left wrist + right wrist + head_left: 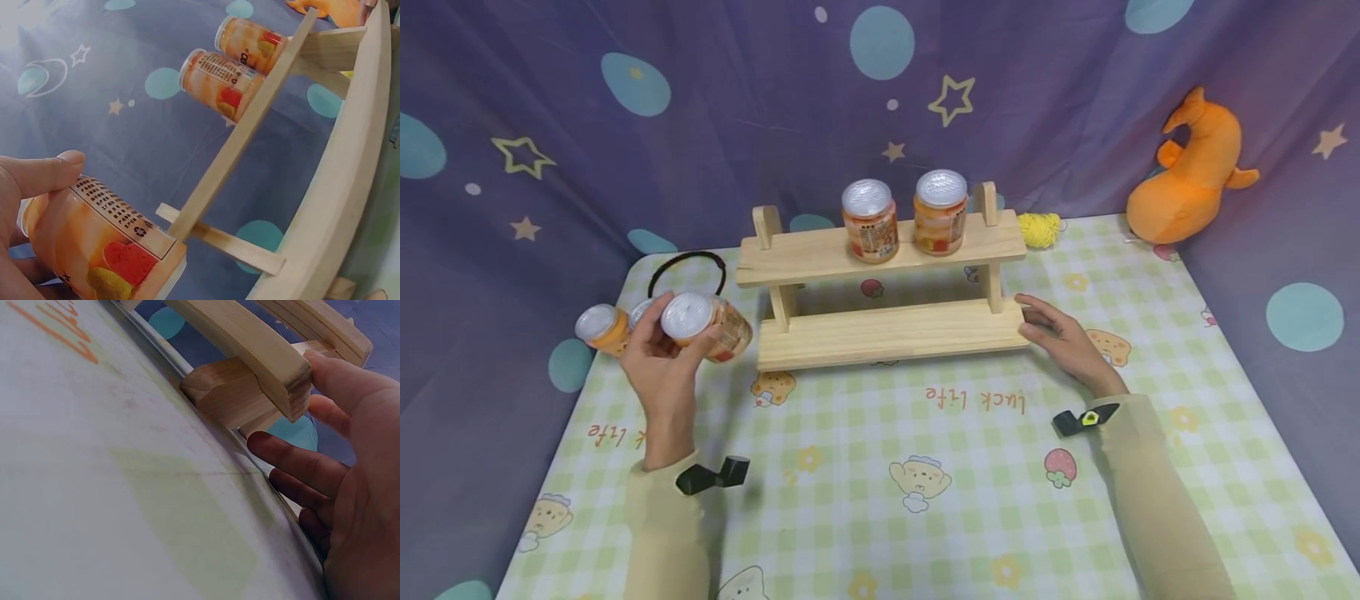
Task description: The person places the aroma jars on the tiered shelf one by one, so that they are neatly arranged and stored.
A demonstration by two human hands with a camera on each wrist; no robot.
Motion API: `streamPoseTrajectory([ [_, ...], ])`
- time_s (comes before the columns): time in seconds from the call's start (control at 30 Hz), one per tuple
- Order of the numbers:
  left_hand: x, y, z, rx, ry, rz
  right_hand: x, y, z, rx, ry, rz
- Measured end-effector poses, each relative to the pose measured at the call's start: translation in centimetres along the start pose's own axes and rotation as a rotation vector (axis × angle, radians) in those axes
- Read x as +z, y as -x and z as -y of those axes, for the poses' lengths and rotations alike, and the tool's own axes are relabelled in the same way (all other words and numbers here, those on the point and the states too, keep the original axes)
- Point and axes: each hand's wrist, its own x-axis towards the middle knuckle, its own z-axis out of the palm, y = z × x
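My left hand grips an orange-labelled jar with a clear ridged lid, just left of a two-tier wooden shelf. In the left wrist view, the thumb lies across the side of this jar, whose label shows dark print and a red shape. Two similar jars, a left one and a right one, stand on the upper board. My right hand touches the right end of the lower board, its other fingers loosely bent and holding nothing.
Beside my left hand stands another jar, with one more partly hidden behind the fingers. A dark looped band is behind them. Yellow yarn lies behind the shelf's right end; an orange plush toy sits at the back right.
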Motion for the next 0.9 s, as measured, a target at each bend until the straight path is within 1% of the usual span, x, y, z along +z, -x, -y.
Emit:
streamPoseTrajectory([
  [0.13, 0.7, -0.3, -0.3, 0.004, 0.033, 0.013, 0.0, 0.0, 0.1, -0.001, 0.001, 0.001],
  [0.37, 1.9, -0.9, -0.7, 0.011, -0.013, 0.035, 0.1, 0.0, -0.1, -0.007, -0.011, 0.004],
  [0.5, 2.5, -1.1, -1.0, 0.004, 0.005, 0.046, 0.1, 0.0, -0.1, -0.010, -0.010, 0.001],
  [0.6, 3.0, -1.4, -1.2, 0.013, 0.003, 0.063, 0.1, -0.1, -0.2, -0.013, 0.002, -0.010],
  [0.63, 3.2, -1.5, -1.3, 0.015, 0.000, 0.068, 0.1, -0.1, -0.2, -0.013, 0.007, -0.011],
  [0.77, 3.8, -1.8, -1.5, 0.018, -0.063, 0.079, 0.0, -0.1, -0.3, -0.012, 0.010, -0.009],
  [0.9, 4.5, -2.1, -1.6, -0.003, -0.068, 0.080, 0.0, -0.1, -0.3, -0.010, 0.008, -0.001],
])
